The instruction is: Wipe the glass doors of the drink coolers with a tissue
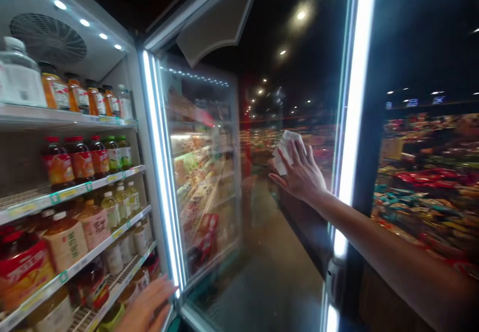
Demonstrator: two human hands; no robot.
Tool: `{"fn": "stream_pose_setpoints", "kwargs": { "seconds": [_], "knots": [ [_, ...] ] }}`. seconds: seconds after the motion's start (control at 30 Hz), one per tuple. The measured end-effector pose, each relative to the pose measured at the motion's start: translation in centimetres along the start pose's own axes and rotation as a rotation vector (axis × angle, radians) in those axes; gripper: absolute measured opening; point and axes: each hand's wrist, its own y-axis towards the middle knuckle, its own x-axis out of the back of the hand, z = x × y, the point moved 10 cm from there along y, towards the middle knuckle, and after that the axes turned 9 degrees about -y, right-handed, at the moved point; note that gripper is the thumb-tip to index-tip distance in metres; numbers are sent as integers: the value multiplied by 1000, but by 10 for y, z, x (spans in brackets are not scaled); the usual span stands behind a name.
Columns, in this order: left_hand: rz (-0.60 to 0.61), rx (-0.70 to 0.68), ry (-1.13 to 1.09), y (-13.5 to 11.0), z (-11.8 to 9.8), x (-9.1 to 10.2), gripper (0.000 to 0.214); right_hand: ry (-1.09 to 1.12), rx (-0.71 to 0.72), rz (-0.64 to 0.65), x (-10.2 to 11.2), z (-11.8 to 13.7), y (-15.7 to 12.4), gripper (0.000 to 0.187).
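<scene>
My right hand (301, 172) is stretched forward with its fingers spread. Under the fingers it holds a white paper wipe (281, 165), flat against the glass door (284, 252) of a drinks cooler. The door stands swung out, with bright light strips along both its sides. At the bottom, my left hand (147, 307) is partly cut off and slightly blurred. Its fingers are extended, with nothing visible in them, close to the lower end of the near light strip (162, 182). Whether it touches the frame I cannot tell.
To the left, cooler shelves (75, 194) carry several rows of bottles, some red-capped (60, 162). A fan grille (48, 37) sits in the cooler ceiling. A sticker (220, 17) is on the upper glass. Beyond the door's right edge are colourful packaged goods (422, 187).
</scene>
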Motion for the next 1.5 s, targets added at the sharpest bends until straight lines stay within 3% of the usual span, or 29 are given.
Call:
{"fn": "stream_pose_setpoints", "kwargs": {
  "seconds": [0.13, 0.27, 0.4, 0.47, 0.57, 0.6, 0.73, 0.77, 0.93, 1.1, 1.23, 1.27, 1.4, 1.43, 1.5],
  "knots": [
    [-51, -143, 81, 128, 2, 0, 40, -115, 62, 21, -14, 11, 26, 95],
    [-188, -365, 131, 244, -29, 17, 53, -215, 180, 101, -5, 9, 53, 102],
    [-378, -518, 168, 323, -68, 43, 61, -349, 30, 15, 23, -10, 76, 102],
    [-454, -562, 195, 349, -80, 52, 61, -363, 119, 37, 13, 6, 72, 107],
    [-529, -644, 232, 372, -88, 59, 61, -323, 419, 179, -17, 42, 58, 111],
    [-539, -658, 237, 377, -87, 61, 60, -326, 442, 200, -21, 45, 60, 110],
    [-533, -659, 219, 396, -76, 68, 54, -458, 94, 74, 1, 15, 101, 101],
    [-539, -663, 214, 400, -71, 70, 54, -472, 66, 56, 2, 17, 106, 102],
    [-671, -737, 168, 417, -44, 84, 71, -387, 436, 237, -41, 73, 109, 117],
    [-705, -709, 142, 434, -16, 89, 74, -533, 109, 84, -29, 57, 150, 107],
    [-699, -695, 110, 437, -7, 85, 72, -435, 390, 252, -63, 95, 147, 115],
    [-696, -695, 104, 438, -7, 83, 72, -428, 403, 265, -66, 97, 148, 112],
    [-735, -722, 60, 439, -8, 79, 74, -510, 91, 72, -44, 68, 176, 102],
    [-747, -733, 49, 439, -9, 79, 75, -520, 68, 53, -44, 67, 179, 103],
    [-764, -748, 35, 439, -10, 78, 77, -510, 182, 122, -60, 81, 180, 110]
  ]
}}
